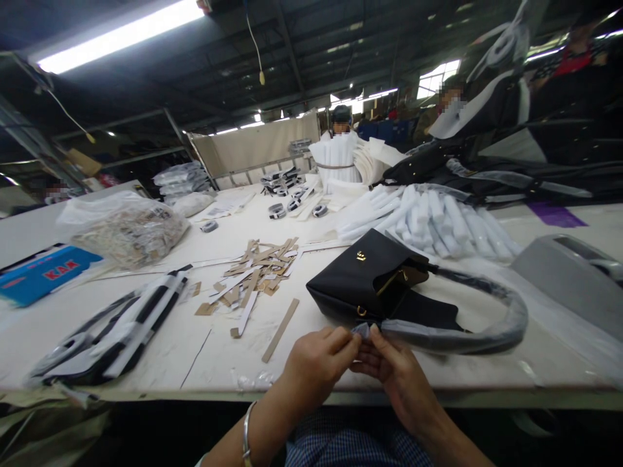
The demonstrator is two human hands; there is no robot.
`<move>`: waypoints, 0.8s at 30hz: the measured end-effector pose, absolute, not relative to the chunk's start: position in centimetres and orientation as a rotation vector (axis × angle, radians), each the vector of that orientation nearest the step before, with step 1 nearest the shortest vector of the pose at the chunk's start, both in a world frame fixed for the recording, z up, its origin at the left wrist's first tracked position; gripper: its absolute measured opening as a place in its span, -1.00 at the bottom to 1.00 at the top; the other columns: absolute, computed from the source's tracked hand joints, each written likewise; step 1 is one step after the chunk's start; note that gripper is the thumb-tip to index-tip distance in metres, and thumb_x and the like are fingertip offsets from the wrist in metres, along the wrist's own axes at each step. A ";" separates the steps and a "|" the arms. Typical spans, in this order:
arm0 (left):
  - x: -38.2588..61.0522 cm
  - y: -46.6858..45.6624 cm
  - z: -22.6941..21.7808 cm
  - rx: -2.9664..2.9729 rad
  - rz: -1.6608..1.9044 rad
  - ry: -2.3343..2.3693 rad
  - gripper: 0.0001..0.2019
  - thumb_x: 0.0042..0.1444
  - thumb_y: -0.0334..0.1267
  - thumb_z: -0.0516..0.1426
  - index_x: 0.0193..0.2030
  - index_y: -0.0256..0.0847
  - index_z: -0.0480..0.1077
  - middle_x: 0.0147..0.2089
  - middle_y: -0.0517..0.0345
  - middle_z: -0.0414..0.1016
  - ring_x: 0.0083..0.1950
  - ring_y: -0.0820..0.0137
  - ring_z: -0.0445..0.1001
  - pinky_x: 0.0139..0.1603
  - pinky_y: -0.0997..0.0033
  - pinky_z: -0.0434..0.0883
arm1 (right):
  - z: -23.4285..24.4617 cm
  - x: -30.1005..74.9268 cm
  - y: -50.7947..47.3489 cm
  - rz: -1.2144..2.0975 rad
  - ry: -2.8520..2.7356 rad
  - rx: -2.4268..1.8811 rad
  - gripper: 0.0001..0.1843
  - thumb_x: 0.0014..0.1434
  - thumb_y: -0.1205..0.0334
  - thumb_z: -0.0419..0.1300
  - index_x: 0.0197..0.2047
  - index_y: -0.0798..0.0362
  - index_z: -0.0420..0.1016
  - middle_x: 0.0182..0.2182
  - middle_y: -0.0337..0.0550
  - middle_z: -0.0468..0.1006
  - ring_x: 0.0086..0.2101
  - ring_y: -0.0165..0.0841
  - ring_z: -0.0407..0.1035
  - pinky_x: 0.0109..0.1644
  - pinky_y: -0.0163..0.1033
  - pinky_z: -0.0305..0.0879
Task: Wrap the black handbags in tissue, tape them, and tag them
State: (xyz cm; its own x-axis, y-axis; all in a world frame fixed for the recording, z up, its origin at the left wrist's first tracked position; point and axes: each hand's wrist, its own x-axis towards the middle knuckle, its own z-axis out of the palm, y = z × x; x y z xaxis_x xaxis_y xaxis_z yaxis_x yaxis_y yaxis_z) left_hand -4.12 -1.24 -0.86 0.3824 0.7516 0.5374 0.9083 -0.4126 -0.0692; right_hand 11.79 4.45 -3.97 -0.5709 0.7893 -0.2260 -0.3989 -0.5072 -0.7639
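Up on the worktop (214,370), just a black bag (343,279), left hand (318,357) plus right hand (389,363) both pinching its strap wrap (361,330)

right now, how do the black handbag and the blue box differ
The black handbag bears a small gold emblem; the blue box shows large red lettering.
The handbag has a film-wrapped strap; the blue box shows none.
The left hand and right hand are at the handbag; the blue box lies apart, far left.
Both are on the white table.
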 end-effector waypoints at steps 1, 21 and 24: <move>-4.0 -1.2 -0.7 -2.281 -0.589 -1.424 -0.85 0.34 -0.34 0.06 -0.07 -0.26 0.44 -0.34 0.16 0.49 -0.39 0.41 0.42 -0.46 0.45 0.31 | -4.0 11.8 4.5 2.114 -0.899 -0.714 -0.60 0.15 -0.10 0.34 -0.25 0.12 0.66 -0.28 0.01 0.65 -0.27 -0.21 0.55 -0.14 -0.12 0.51; -5.0 -10.1 -1.2 -1.763 -1.328 -1.952 -0.69 0.22 -0.35 0.20 0.11 -0.10 0.43 -0.04 0.03 0.52 -0.18 0.39 0.57 -0.19 0.45 0.57 | -3.5 11.4 6.3 1.970 -0.882 -0.934 -0.55 -0.19 -0.07 0.54 -0.41 0.14 0.62 -0.45 -0.08 0.64 -0.43 -0.31 0.54 -0.37 -0.33 0.55; -5.1 -8.9 -1.1 -1.829 -1.483 -2.079 -0.65 0.18 -0.26 0.26 0.10 -0.12 0.42 0.06 -0.02 0.50 -0.03 0.29 0.54 -0.15 0.38 0.58 | -3.7 11.3 6.2 1.961 -0.872 -0.935 -0.56 -0.21 -0.05 0.55 -0.41 0.13 0.62 -0.47 -0.10 0.63 -0.44 -0.32 0.54 -0.38 -0.34 0.55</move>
